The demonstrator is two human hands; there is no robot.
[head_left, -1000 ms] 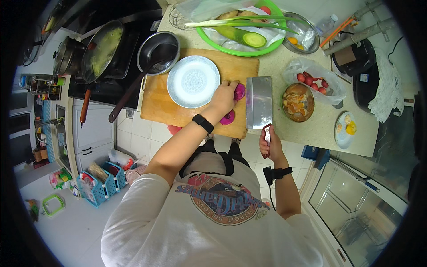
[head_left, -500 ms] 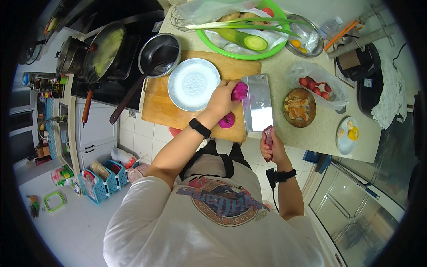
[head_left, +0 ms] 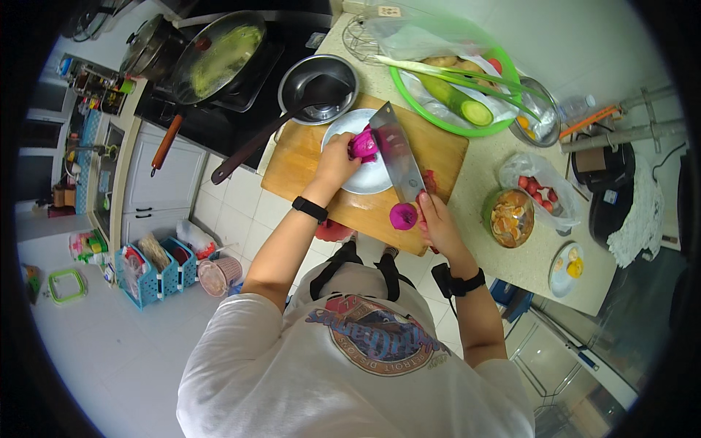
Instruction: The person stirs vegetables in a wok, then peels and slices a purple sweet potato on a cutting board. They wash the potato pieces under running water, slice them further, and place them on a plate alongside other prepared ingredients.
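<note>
Over the pale round plate (head_left: pixel 374 181), my left hand (head_left: pixel 338 162) is closed on magenta dragon fruit pieces (head_left: pixel 364 144). The broad face of a cleaver (head_left: pixel 399 159) rests against or very near the fruit's right side. My right hand (head_left: pixel 439 225) grips the cleaver's handle, its blade tilted across the plate's right part. On the wooden cutting board (head_left: pixel 292 164), a rounded chunk of dragon fruit (head_left: pixel 403 216) lies beside my right hand. Behind the blade a reddish piece (head_left: pixel 429 180) shows in part; I cannot tell what it is.
A metal bowl (head_left: pixel 283 80) with a dark long-handled ladle (head_left: pixel 270 142) stands left of the board, near a lidded pan (head_left: pixel 223 62). Behind is a green basket (head_left: pixel 409 109) of vegetables. Rightward are a bowl of peeled orange segments (head_left: pixel 509 219), bagged red fruit (head_left: pixel 539 191) and a small plate (head_left: pixel 562 281).
Both hands have moved left from the board's right side. The dragon fruit pieces and the cleaver blade are now over the plate. The view has shifted too.
</note>
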